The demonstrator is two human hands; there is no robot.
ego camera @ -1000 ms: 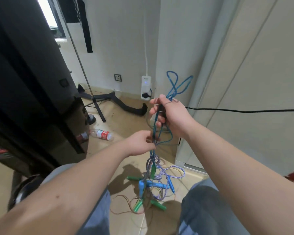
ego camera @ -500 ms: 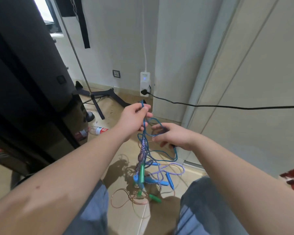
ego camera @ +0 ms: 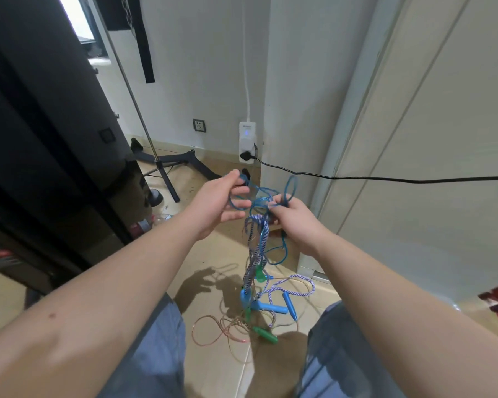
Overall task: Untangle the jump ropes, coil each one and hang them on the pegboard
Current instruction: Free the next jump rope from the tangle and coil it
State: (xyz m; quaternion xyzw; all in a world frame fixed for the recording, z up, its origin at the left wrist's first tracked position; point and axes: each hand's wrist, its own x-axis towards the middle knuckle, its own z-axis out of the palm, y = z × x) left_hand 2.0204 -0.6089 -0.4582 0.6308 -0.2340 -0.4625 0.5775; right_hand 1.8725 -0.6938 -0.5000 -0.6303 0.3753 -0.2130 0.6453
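A tangle of jump ropes hangs between my hands in front of me. My left hand (ego camera: pixel 222 201) pinches a loop of the thin blue rope (ego camera: pixel 259 196) with thumb and fingertips. My right hand (ego camera: pixel 295 222) grips the blue rope together with the top of the purple-and-white braided rope (ego camera: pixel 255 248), which dangles toward the floor. Blue handles (ego camera: pixel 266 305) and green handles (ego camera: pixel 265 334) lie on the floor below, amid loops of a thin clear-pink rope (ego camera: pixel 213 330). No pegboard is in view.
A black power cord (ego camera: pixel 385 177) stretches from a white power strip (ego camera: pixel 247 142) on the wall across to the right. A dark tall cabinet (ego camera: pixel 41 139) fills the left. A stand's black legs (ego camera: pixel 167 179) and a plastic bottle (ego camera: pixel 156 219) sit on the floor.
My left hand shifted from the top of the bunch to pinch a blue loop, spreading it leftward. My right hand rose and closed on the ropes, lifting the braided rope off the floor.
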